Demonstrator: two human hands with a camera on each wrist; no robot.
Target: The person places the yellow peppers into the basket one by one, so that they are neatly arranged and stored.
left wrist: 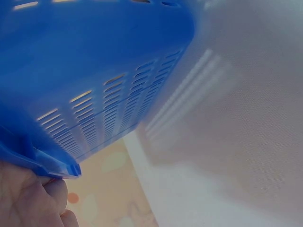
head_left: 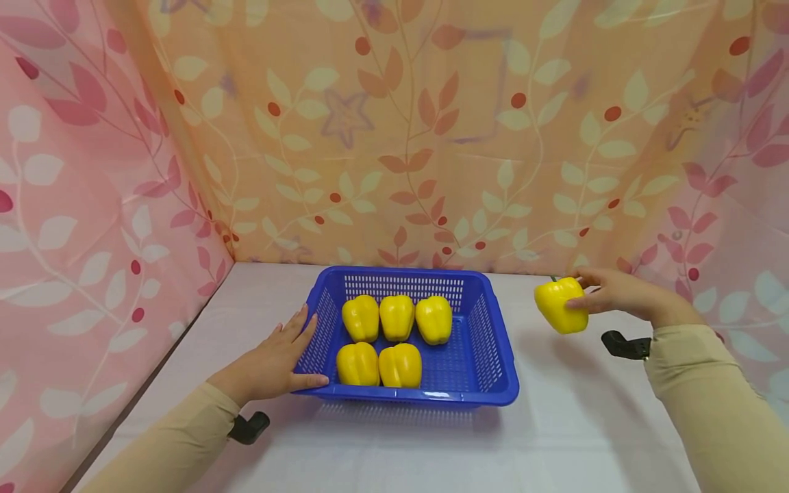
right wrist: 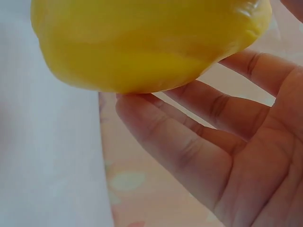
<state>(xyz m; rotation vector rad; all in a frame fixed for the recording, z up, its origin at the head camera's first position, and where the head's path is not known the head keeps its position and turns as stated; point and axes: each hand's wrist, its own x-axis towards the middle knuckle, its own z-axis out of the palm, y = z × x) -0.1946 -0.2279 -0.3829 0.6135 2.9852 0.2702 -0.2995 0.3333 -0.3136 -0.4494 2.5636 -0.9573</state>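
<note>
My right hand holds a yellow bell pepper above the table, to the right of the blue basket. The thumb is on the near side, and the right wrist view shows other fingertips against the pepper. With spread, fairly straight fingers, my left hand rests on the basket's left rim, its thumb on the front left corner. Inside the basket, three yellow peppers form a back row and two more a front row, towards the left. The left wrist view catches the slotted basket wall from outside.
A white cloth covers the table under the basket. Floral curtains rise behind and at the left side and right side. Black wrist mounts stick out below both forearms.
</note>
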